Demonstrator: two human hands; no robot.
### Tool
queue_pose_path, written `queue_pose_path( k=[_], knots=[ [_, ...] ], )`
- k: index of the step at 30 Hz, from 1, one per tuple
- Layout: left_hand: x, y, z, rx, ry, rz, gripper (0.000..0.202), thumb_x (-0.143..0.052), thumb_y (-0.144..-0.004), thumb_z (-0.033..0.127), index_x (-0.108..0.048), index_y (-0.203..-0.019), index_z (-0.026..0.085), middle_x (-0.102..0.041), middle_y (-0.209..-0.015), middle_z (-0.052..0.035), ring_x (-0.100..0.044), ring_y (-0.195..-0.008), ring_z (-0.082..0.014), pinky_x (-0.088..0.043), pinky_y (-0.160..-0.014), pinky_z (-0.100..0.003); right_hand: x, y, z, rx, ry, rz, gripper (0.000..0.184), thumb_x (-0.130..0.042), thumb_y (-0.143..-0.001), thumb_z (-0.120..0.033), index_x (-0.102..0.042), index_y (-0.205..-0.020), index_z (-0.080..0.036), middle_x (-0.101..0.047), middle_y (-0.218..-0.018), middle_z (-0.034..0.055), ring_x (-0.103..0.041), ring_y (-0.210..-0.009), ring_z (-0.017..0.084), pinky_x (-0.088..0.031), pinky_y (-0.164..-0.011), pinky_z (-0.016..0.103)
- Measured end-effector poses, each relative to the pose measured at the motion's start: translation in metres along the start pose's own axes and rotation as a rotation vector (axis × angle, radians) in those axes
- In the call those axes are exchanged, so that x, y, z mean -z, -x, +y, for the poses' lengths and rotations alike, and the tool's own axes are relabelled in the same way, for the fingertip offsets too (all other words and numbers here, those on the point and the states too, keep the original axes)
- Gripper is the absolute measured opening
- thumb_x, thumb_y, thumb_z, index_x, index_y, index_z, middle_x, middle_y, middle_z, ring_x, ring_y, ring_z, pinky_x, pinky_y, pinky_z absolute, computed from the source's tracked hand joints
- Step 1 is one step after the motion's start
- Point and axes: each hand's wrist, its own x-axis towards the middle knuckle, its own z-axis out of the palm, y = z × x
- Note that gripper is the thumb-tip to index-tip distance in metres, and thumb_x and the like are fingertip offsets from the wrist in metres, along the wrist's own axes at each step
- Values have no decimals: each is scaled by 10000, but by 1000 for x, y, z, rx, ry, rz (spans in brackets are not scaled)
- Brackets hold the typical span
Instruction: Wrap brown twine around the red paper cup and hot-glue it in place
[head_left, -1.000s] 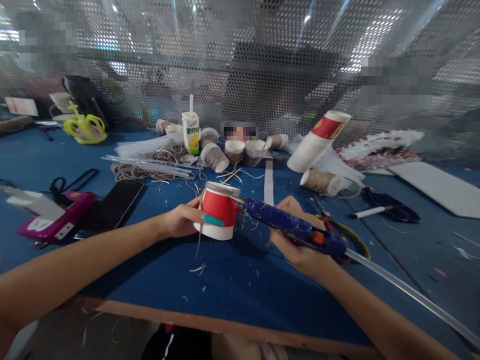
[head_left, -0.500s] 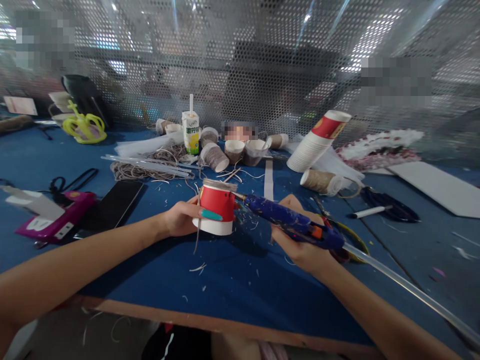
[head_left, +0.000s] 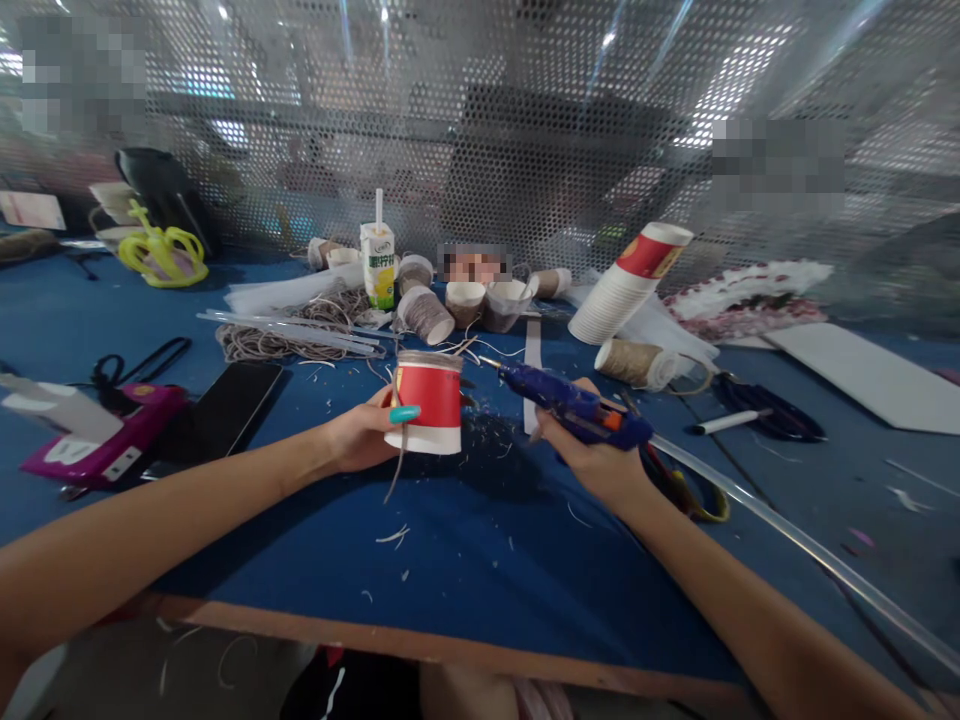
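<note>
My left hand point(head_left: 364, 432) grips a red and white paper cup point(head_left: 431, 395) above the table, mouth end down, its thumb lying across the red side. Grey-brown cord point(head_left: 420, 357) is wound round the cup's upper end, and a loose tail hangs past the thumb. My right hand point(head_left: 589, 450) is wrapped round a blue hot glue gun point(head_left: 562, 400). A long clear glue stick point(head_left: 765, 520) runs out of the gun's back. The nozzle points left at the cup and stands a little apart from it.
Behind lie a heap of cord point(head_left: 277, 340), cord-wrapped cups point(head_left: 427, 313) and a drink carton point(head_left: 379, 265). A stack of paper cups point(head_left: 630, 283) leans at the right, near scissors point(head_left: 697, 495). At the left are a phone point(head_left: 232, 410) and a purple power strip point(head_left: 112, 440).
The glue gun's nozzle has drawn back from the cord at the cup's upper end, leaving a gap. The cup has turned more upright in my left hand.
</note>
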Motion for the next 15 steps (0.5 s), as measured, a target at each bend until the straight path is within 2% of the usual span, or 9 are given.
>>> queue_pose_path(
  k=[3,5,7,9,11,15],
  knots=[
    [-2,-2,-1,-65,-26,52,752,-856,-499,452,-588,-1141,164,-676,-1100,-125,-629,-1037,-265,-475,-887,-374,0,-11,23,-40,175,86,298,-603,-791,-395,-398,-638,-242,-466,-662,5,-542,-673,208,-465,-633,361],
    [-4,-4,-2,-106,-45,85,768,-865,-476,476,-597,-1124,162,-672,-1106,-129,-618,-1054,-269,-479,-884,-375,2,-17,33,-93,305,103,328,-622,-772,-478,-411,-700,-237,-479,-738,37,-550,-720,248,-463,-649,405],
    [-6,-6,-3,-133,-78,138,770,-884,-433,468,-610,-1082,158,-678,-1078,-121,-628,-1013,-260,-488,-863,-371,4,-20,38,-175,435,80,366,-639,-751,-505,-428,-801,-210,-495,-874,105,-566,-777,296,-467,-647,443],
    [-7,-8,-5,-145,-118,209,749,-904,-387,435,-618,-1020,156,-689,-1013,-97,-646,-928,-235,-496,-830,-360,5,-21,40,-221,511,40,419,-699,-707,-453,-429,-875,-180,-479,-968,160,-561,-884,356,-475,-683,473],
    [-7,-10,-8,-146,-145,267,720,-912,-377,409,-613,-980,153,-692,-946,-72,-652,-856,-207,-500,-808,-353,3,-20,39,-205,549,17,460,-752,-654,-356,-431,-917,-160,-474,-999,177,-515,-1009,400,-463,-788,511],
    [-8,-11,-11,-120,-140,290,708,-914,-392,393,-584,-968,145,-686,-888,-49,-655,-813,-181,-502,-809,-347,-4,-12,25,-170,585,56,563,-713,-636,-264,-405,-1075,-91,-418,-1180,275,-386,-1171,477,-384,-905,598]
  ],
)
